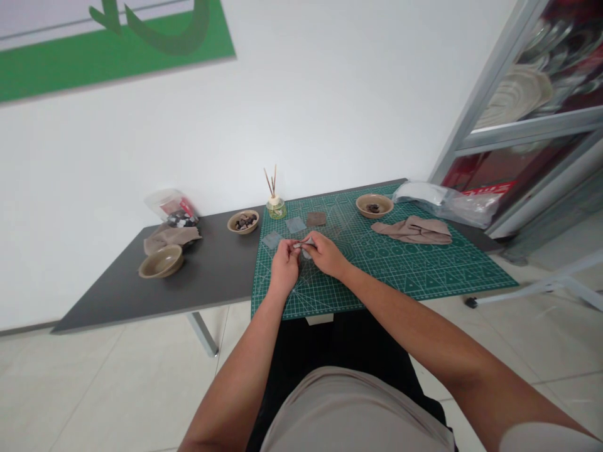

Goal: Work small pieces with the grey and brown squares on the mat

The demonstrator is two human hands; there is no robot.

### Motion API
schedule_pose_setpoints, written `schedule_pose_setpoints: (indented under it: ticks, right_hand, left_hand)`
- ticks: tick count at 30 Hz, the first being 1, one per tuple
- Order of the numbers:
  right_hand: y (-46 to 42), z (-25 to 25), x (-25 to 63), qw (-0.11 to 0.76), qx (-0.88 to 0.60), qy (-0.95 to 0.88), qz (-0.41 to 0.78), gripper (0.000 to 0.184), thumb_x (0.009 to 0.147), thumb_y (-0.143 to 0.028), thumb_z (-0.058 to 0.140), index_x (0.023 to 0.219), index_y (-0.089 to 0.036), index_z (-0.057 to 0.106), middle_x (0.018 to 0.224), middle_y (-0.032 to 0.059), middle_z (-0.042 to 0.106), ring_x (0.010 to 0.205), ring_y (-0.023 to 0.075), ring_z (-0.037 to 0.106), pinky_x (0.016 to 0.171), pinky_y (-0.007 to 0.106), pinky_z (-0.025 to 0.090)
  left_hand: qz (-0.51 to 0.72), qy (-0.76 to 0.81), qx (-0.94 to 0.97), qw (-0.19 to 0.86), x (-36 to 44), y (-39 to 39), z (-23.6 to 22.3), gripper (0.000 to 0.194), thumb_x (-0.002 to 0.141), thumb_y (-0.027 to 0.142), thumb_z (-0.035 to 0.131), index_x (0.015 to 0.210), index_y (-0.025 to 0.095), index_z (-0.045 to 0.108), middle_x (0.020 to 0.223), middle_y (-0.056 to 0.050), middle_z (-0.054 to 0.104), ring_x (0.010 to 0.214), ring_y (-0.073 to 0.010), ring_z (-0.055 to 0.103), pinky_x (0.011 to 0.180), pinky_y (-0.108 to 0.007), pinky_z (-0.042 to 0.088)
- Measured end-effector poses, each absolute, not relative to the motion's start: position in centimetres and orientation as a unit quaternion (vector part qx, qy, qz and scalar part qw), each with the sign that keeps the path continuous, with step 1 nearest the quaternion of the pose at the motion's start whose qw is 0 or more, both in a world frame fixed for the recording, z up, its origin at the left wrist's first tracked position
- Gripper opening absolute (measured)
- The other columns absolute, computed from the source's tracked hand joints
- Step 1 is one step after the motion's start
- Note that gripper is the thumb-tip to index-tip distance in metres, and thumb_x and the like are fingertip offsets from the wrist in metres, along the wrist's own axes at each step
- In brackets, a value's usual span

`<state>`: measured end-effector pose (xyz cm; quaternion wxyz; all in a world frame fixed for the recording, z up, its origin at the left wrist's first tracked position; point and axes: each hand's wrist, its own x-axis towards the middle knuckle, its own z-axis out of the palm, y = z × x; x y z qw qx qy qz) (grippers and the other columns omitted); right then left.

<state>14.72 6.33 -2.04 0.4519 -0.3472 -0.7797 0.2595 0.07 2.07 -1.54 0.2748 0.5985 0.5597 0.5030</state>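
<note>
My left hand (285,269) and my right hand (328,254) meet over the green cutting mat (386,270). Between their pinched fingertips is a small, thin grey-brown piece of fabric (304,244), partly hidden by the fingers. Just beyond the hands lie a pale translucent square (296,225), a second pale square (272,240) and a brown square (316,218), all flat on the mat. What the squares are made of is too small to tell.
A bowl of dark lumps (244,221) and a reed diffuser (276,206) stand behind. At right are another bowl (374,204), a brown cloth (417,230) and a plastic bag (447,199). Leftward sit a tan bowl (161,262), a cloth (169,237) and a clear bag (172,204).
</note>
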Motion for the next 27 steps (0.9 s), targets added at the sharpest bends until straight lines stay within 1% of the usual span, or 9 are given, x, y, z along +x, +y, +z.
schedule_pose_setpoints:
  ticks: [2,6,11,16,21,24,27]
  right_hand:
    - [6.31,-2.03,14.71,0.447,-0.346,-0.783,0.259,0.005,0.093,-0.023,0.054,0.089,-0.020,0.056,0.090,0.0040,0.063,0.086,0.0190,0.057,0.081,0.031,0.043]
    - [6.27,-1.97,14.71,0.453,-0.347,-0.780,0.256,0.005,0.093,-0.023,0.053,0.090,-0.020,0.055,0.091,0.0047,0.063,0.087,0.0192,0.058,0.082,0.031,0.043]
    - [6.29,-1.98,14.74,0.444,-0.344,-0.786,0.259,0.007,0.092,-0.025,0.053,0.087,-0.021,0.054,0.088,0.0037,0.062,0.084,0.0189,0.056,0.080,0.031,0.043]
    - [6.20,-1.81,14.71,0.459,-0.351,-0.772,0.266,0.004,0.092,-0.024,0.052,0.090,-0.021,0.054,0.089,0.0040,0.062,0.085,0.0189,0.057,0.082,0.031,0.043]
    - [6.11,-1.53,14.80,0.441,-0.350,-0.775,0.287,0.008,0.090,-0.029,0.056,0.091,-0.021,0.054,0.088,0.0029,0.062,0.083,0.0184,0.056,0.080,0.031,0.043]
    - [6.08,-1.45,14.82,0.431,-0.358,-0.774,0.294,0.008,0.090,-0.029,0.056,0.090,-0.021,0.054,0.087,0.0023,0.061,0.081,0.0179,0.055,0.078,0.030,0.042]
    - [5.96,-1.38,14.80,0.427,-0.365,-0.773,0.294,0.009,0.089,-0.028,0.057,0.089,-0.020,0.054,0.084,0.0018,0.061,0.080,0.0176,0.055,0.078,0.030,0.042]
  left_hand:
    - [0.513,0.557,0.591,0.277,0.06,2.06,-1.56,0.014,0.090,0.018,0.049,0.102,0.019,0.056,0.070,0.003,0.051,0.062,-0.0137,0.052,0.063,-0.027,0.040]
    - [0.502,0.559,0.598,0.279,0.04,1.99,-1.50,0.012,0.087,0.016,0.052,0.098,0.019,0.057,0.072,0.003,0.052,0.064,-0.0136,0.052,0.064,-0.027,0.040]
    - [0.529,0.548,0.583,0.283,-0.04,2.08,-1.74,0.014,0.088,0.018,0.052,0.100,0.019,0.056,0.071,0.003,0.051,0.062,-0.0133,0.051,0.063,-0.026,0.040]
    - [0.514,0.545,0.594,0.293,-0.03,2.19,-1.82,0.011,0.087,0.017,0.051,0.097,0.020,0.055,0.069,0.004,0.051,0.061,-0.0129,0.050,0.061,-0.026,0.039]
    - [0.514,0.546,0.587,0.306,-0.01,2.18,-1.63,0.009,0.088,0.018,0.051,0.096,0.020,0.054,0.069,0.004,0.050,0.059,-0.0127,0.050,0.060,-0.026,0.040]
    - [0.512,0.540,0.584,0.325,-0.01,2.19,-1.60,0.009,0.087,0.017,0.051,0.095,0.020,0.054,0.068,0.004,0.050,0.058,-0.0124,0.049,0.058,-0.025,0.039]
    - [0.511,0.544,0.583,0.321,0.01,2.16,-1.57,0.009,0.086,0.016,0.051,0.094,0.020,0.053,0.066,0.005,0.050,0.056,-0.0121,0.049,0.057,-0.025,0.039]
